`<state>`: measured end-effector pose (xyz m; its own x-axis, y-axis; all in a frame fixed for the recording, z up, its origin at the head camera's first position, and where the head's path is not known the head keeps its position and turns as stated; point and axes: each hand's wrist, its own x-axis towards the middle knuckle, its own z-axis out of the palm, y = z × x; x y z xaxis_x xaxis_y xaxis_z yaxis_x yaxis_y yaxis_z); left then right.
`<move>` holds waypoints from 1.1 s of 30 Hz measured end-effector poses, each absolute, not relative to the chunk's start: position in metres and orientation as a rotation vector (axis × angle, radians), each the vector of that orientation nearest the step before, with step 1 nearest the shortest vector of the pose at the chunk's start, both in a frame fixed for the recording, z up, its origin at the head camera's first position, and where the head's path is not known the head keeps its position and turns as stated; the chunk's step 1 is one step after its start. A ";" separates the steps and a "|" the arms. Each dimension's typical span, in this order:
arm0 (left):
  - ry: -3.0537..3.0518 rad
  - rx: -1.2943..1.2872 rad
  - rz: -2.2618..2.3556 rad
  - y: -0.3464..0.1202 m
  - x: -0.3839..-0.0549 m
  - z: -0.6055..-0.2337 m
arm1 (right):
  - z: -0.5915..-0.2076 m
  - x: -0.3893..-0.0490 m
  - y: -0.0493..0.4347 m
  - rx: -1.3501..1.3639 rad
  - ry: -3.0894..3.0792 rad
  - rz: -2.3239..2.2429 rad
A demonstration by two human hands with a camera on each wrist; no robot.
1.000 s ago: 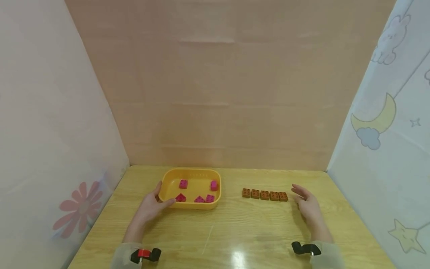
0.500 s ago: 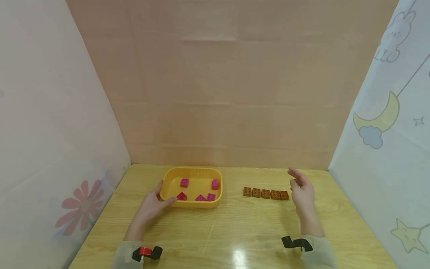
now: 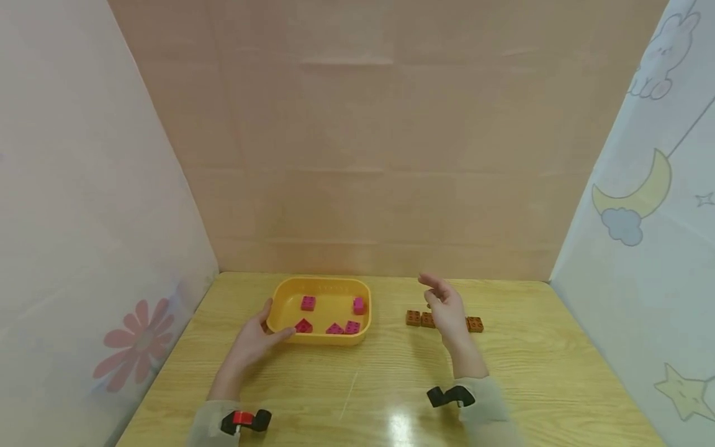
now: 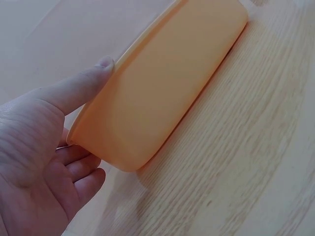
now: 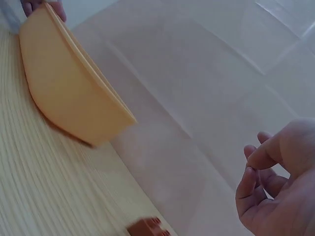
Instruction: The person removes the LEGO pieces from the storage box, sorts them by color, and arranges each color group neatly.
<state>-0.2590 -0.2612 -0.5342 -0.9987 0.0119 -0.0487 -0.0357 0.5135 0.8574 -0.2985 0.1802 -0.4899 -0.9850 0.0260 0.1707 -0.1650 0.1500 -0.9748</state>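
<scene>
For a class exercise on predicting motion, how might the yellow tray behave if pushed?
The yellow tray is probably stiff: it looks unbent where the left hand holds it. Its broad, low shape suggests it would slide rather than tip. The pink blocks scattered inside may shift.

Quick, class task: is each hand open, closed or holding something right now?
Left hand: holding the tray by its rim.
Right hand: closed, nothing visible in its grip.

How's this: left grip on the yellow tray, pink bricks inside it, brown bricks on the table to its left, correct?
One slip: the brown bricks lie right of the yellow tray, as the head view shows. Left grip, pink bricks and table are as you said.
</scene>
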 end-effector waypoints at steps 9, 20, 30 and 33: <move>2.682 -0.042 1.528 -0.262 -0.262 -0.538 | -0.501 -0.309 0.116 0.200 -2.263 2.030; 2.689 -0.049 1.525 -0.263 -0.262 -0.537 | -0.500 -0.312 0.043 0.549 -2.465 1.970; 2.682 -0.069 1.530 -0.261 -0.262 -0.536 | -0.506 -0.323 0.002 1.017 -2.802 1.656; 2.680 -0.052 1.537 -0.262 -0.262 -0.536 | -0.508 -0.323 -0.009 1.038 -2.845 1.681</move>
